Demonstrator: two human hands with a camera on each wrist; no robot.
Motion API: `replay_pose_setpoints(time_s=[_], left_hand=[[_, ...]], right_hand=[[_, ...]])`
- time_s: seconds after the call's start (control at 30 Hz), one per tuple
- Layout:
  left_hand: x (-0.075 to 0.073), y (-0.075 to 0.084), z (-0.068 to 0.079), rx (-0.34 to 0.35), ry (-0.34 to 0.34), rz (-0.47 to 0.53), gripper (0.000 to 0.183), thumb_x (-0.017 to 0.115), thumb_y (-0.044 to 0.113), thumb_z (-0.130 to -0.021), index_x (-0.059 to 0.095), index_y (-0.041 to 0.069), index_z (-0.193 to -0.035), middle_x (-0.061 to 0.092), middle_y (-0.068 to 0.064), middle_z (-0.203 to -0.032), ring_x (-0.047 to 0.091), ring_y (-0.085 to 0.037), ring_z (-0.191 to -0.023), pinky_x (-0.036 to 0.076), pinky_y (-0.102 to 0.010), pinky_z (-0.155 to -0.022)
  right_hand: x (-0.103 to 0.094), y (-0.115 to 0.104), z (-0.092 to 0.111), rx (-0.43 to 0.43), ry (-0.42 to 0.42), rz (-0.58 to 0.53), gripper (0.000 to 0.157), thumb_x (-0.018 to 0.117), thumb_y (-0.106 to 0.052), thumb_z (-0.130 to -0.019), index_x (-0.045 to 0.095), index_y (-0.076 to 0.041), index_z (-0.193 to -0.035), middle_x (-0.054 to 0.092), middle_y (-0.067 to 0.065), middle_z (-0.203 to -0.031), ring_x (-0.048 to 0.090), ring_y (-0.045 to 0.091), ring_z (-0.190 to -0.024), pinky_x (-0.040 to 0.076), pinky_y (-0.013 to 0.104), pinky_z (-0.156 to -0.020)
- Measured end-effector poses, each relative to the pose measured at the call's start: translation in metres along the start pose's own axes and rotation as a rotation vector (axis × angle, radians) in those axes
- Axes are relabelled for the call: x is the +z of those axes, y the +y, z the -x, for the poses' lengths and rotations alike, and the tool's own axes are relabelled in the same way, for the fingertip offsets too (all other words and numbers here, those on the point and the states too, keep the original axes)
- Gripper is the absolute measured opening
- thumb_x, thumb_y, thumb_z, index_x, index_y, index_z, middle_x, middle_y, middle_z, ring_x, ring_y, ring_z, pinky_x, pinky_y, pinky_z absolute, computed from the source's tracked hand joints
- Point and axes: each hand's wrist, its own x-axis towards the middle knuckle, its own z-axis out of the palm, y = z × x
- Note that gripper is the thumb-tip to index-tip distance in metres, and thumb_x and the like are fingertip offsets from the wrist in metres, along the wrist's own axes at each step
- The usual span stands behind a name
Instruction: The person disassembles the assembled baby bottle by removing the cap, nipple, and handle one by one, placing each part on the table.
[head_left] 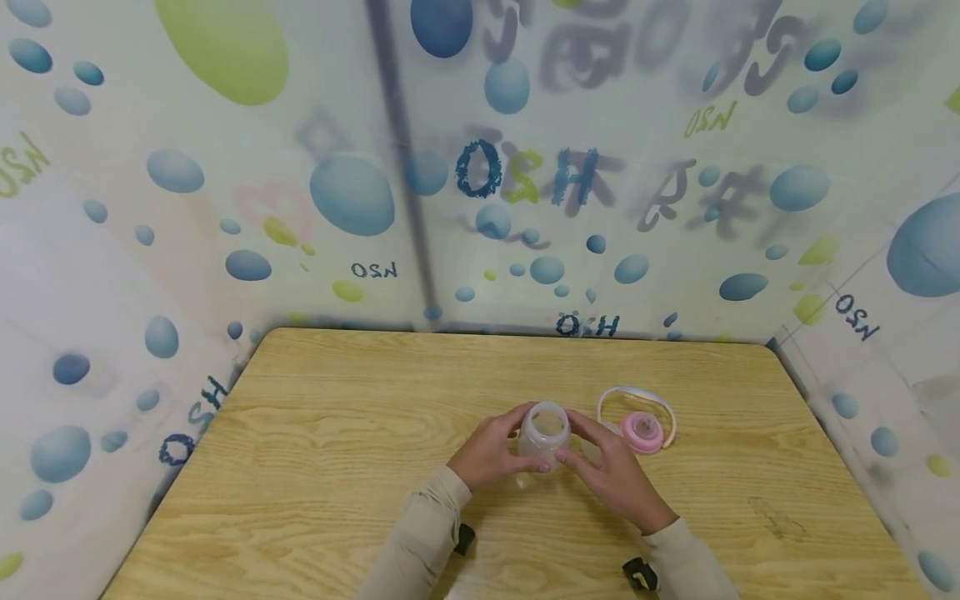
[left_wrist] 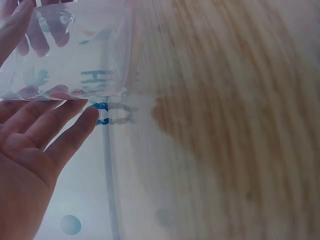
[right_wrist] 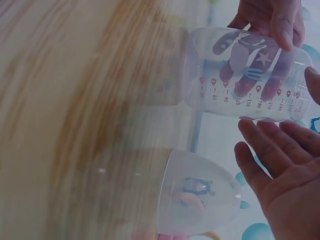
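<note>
A clear baby bottle (head_left: 543, 454) with an uncovered mouth is upright, its base right at the tabletop. Red measuring marks and a printed fork-and-star picture show on the bottle (right_wrist: 245, 75) in the right wrist view. My left hand (head_left: 491, 450) holds one side, thumb at the front and fingers behind. On the other side my right hand (head_left: 617, 473) holds it between thumb and fingers. A translucent dome cap (right_wrist: 197, 195) stands beside the right hand, mostly hidden behind it in the head view. Farther right lies a pink collar with a clear teat (head_left: 642, 432).
A thin white and pink looped handle (head_left: 637, 390) arches behind the pink collar. The wooden table (head_left: 337, 467) reaches back to a wall (head_left: 420, 250) covered with blue and green dots. Black devices (head_left: 640, 573) sit at both wrists.
</note>
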Motion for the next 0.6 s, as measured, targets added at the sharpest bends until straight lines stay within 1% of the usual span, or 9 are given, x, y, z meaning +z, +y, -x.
replay_pose_setpoints(time_s=[0.13, 0.23, 0.33, 0.4, 0.5, 0.53, 0.6], left_hand=[[0.0, 0.0, 0.001, -0.008, 0.001, -0.011, 0.08, 0.082, 0.032, -0.082, 0.044, 0.011, -0.149, 0.058, -0.012, -0.14, 0.058, -0.027, -0.124, 0.048, -0.044, -0.101], [-0.001, 0.001, 0.002, -0.02, 0.0, -0.027, 0.082, 0.082, 0.035, -0.082, 0.043, 0.01, -0.149, 0.057, -0.011, -0.14, 0.057, -0.025, -0.125, 0.047, -0.045, -0.101], [-0.002, 0.001, 0.002, -0.056, -0.009, -0.026, 0.09, 0.083, 0.038, -0.08, 0.038, 0.008, -0.152, 0.054, -0.01, -0.144, 0.055, -0.024, -0.127, 0.046, -0.046, -0.103], [-0.003, 0.002, 0.003, -0.091, -0.01, -0.036, 0.096, 0.083, 0.042, -0.079, 0.034, 0.009, -0.155, 0.052, -0.009, -0.146, 0.053, -0.023, -0.129, 0.045, -0.046, -0.103], [-0.006, 0.002, 0.004, -0.135, 0.001, -0.063, 0.101, 0.082, 0.05, -0.078, 0.03, 0.015, -0.157, 0.05, -0.007, -0.147, 0.051, -0.024, -0.131, 0.045, -0.047, -0.103], [-0.007, 0.002, 0.004, -0.14, 0.005, -0.07, 0.1, 0.081, 0.052, -0.078, 0.03, 0.018, -0.157, 0.05, -0.007, -0.148, 0.05, -0.024, -0.132, 0.045, -0.047, -0.103], [-0.011, 0.002, 0.006, -0.134, 0.016, -0.08, 0.096, 0.078, 0.054, -0.081, 0.031, 0.022, -0.157, 0.049, -0.008, -0.149, 0.049, -0.024, -0.133, 0.045, -0.047, -0.103]], right_hand=[[-0.001, -0.001, 0.001, 0.007, -0.011, 0.0, 0.053, 0.068, -0.02, -0.096, 0.05, -0.011, -0.145, 0.056, 0.009, -0.142, 0.057, 0.031, -0.125, 0.042, 0.058, -0.102], [-0.001, -0.001, 0.002, 0.018, -0.016, -0.005, 0.055, 0.067, -0.021, -0.097, 0.048, -0.008, -0.147, 0.053, 0.012, -0.144, 0.054, 0.032, -0.128, 0.042, 0.057, -0.103], [-0.004, -0.001, 0.002, 0.024, 0.004, -0.01, 0.058, 0.067, -0.021, -0.097, 0.045, -0.004, -0.148, 0.05, 0.017, -0.146, 0.051, 0.033, -0.131, 0.041, 0.055, -0.104], [-0.009, -0.001, 0.003, 0.018, 0.035, 0.003, 0.059, 0.067, -0.017, -0.096, 0.043, -0.003, -0.148, 0.049, 0.02, -0.146, 0.049, 0.035, -0.132, 0.04, 0.055, -0.104], [-0.019, 0.001, 0.003, 0.017, 0.08, 0.078, 0.06, 0.066, -0.016, -0.097, 0.041, -0.008, -0.15, 0.047, 0.018, -0.148, 0.045, 0.036, -0.135, 0.04, 0.059, -0.103], [-0.023, 0.002, 0.003, 0.015, 0.094, 0.113, 0.06, 0.066, -0.017, -0.097, 0.041, -0.01, -0.151, 0.046, 0.017, -0.149, 0.044, 0.036, -0.135, 0.041, 0.059, -0.101], [-0.031, 0.005, 0.003, 0.004, 0.122, 0.198, 0.06, 0.066, -0.019, -0.097, 0.04, -0.012, -0.152, 0.044, 0.016, -0.151, 0.041, 0.037, -0.137, 0.038, 0.061, -0.102]])
